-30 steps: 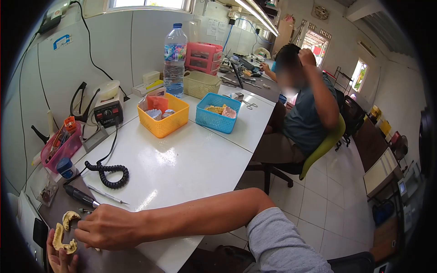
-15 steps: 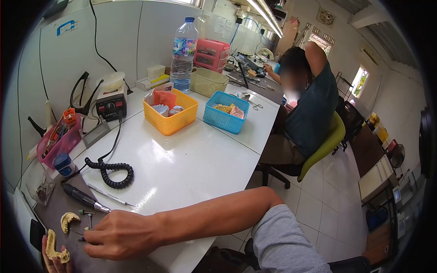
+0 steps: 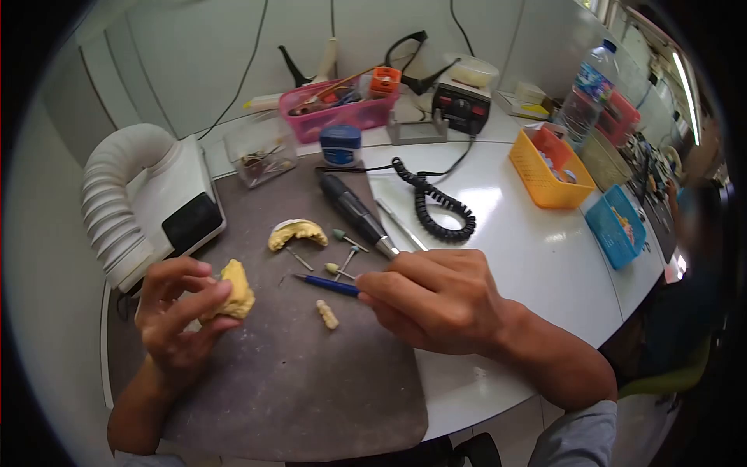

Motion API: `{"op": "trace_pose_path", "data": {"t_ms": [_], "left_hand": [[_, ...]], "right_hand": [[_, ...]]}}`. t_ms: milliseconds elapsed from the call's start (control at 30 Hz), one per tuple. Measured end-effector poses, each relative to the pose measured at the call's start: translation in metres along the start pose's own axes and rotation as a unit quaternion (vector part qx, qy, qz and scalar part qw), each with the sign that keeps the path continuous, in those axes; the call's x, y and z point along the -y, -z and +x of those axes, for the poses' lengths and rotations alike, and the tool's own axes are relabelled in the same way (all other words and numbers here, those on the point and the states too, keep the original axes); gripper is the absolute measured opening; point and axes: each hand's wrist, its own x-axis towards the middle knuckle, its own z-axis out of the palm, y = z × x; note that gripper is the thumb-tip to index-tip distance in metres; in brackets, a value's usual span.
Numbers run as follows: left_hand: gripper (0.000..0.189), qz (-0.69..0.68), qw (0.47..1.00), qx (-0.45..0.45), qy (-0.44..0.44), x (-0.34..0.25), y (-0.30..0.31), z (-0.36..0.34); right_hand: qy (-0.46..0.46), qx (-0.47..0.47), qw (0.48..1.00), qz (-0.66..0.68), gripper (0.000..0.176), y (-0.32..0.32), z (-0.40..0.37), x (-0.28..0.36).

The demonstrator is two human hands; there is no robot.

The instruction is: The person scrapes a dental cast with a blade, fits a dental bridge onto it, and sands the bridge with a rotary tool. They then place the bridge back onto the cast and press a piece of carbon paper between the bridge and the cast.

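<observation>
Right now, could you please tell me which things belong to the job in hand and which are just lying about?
In hand: left hand gripping yellow dental cast; right hand gripping blue tool; burs, second cast, handpiece beside them.
Lying about: water bottle, orange basket, blue basket, pink tray.

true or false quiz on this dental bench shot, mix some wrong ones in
1. The left hand holds a yellow dental cast. True.
2. The right hand grips the black handpiece. False: it holds a thin blue tool; the handpiece lies on the dark mat close by.
3. A second cast lies on the dark mat. True.
4. The coiled cord is white. False: it is black and lies on the white table.
</observation>
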Motion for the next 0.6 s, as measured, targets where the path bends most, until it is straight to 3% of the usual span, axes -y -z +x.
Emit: {"op": "trace_pose_path", "data": {"t_ms": [33, 333, 467, 600], "left_hand": [[0.038, 0.050, 0.998, 0.005, -0.036, -0.003, 0.001, 0.001], [0.030, 0.098, 0.976, 0.178, 0.082, -0.020, 0.016, 0.009], [0.038, 0.138, 0.962, 0.181, 0.154, -0.033, 0.019, 0.001], [0.041, 0.160, 0.967, 0.160, 0.119, -0.028, 0.022, -0.004]], "right_hand": [[-0.004, 0.012, 1.000, -0.001, 0.015, 0.002, 0.001, 0.002], [-0.046, 0.004, 0.999, -0.008, 0.013, -0.005, 0.003, 0.009], [-0.075, 0.029, 0.996, 0.033, 0.011, -0.005, 0.003, 0.014], [-0.082, 0.097, 0.992, -0.003, 0.018, -0.012, 0.007, 0.028]]}}
